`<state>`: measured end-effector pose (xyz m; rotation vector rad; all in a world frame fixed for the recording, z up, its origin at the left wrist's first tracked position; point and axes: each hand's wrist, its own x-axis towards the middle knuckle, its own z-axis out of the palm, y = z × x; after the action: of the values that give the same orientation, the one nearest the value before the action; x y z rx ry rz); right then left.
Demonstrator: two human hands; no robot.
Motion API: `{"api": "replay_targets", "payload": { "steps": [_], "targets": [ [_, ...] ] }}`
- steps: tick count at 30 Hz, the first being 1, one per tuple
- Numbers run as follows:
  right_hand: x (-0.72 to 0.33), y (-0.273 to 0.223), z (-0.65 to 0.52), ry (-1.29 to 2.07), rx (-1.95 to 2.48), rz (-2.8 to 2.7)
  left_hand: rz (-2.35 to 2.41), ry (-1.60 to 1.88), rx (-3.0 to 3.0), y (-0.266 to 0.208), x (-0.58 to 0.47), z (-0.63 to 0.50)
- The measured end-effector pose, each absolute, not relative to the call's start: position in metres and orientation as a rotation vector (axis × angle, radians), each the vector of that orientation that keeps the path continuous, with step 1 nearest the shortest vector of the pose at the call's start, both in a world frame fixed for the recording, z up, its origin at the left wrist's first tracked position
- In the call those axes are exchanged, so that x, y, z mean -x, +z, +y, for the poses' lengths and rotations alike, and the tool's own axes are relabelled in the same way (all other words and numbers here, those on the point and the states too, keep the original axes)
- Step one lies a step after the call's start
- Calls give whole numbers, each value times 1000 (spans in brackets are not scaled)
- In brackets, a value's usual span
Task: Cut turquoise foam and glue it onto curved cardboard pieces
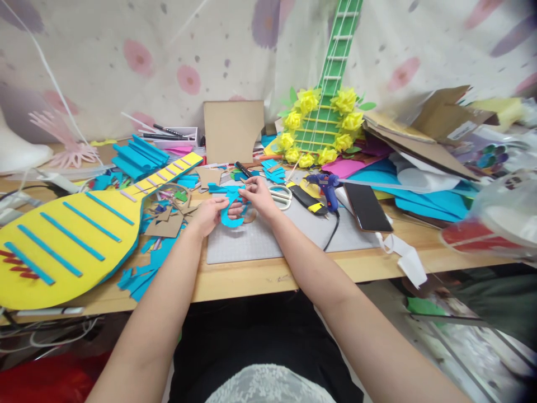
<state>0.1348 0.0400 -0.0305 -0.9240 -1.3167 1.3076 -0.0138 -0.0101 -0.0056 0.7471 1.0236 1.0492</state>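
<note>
Between my two hands is a curved blue paper cutout (232,215), held above the grey cutting mat (260,250). My left hand (211,215) pinches its left side. My right hand (259,196) grips its upper right edge, with some fingers hidden behind the paper. Just right of my right hand lie white-handled scissors (282,197), their blades hidden. A black and yellow utility knife (308,200) and a blue glue gun (327,186) rest farther right on the mat. A black marker (243,169) lies behind my hands.
At the left lies a yellow cardboard instrument (79,240) with blue strips. Blue paper scraps (155,260) and cardboard pieces (166,224) crowd beside it. A green instrument with yellow flowers (323,120) leans at the back. A phone (368,207) and a plastic bucket (495,218) stand right.
</note>
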Motion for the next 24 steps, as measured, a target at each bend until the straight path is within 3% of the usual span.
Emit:
{"api": "replay_targets", "payload": {
  "steps": [8,24],
  "targets": [
    [-134,-28,36,1415,839,-1342,1153,1130,-791,-7,11,-12],
    [-132,-30,37,1303,870,-1252,1119,1140,-833,-10,23,-8]
  ]
}}
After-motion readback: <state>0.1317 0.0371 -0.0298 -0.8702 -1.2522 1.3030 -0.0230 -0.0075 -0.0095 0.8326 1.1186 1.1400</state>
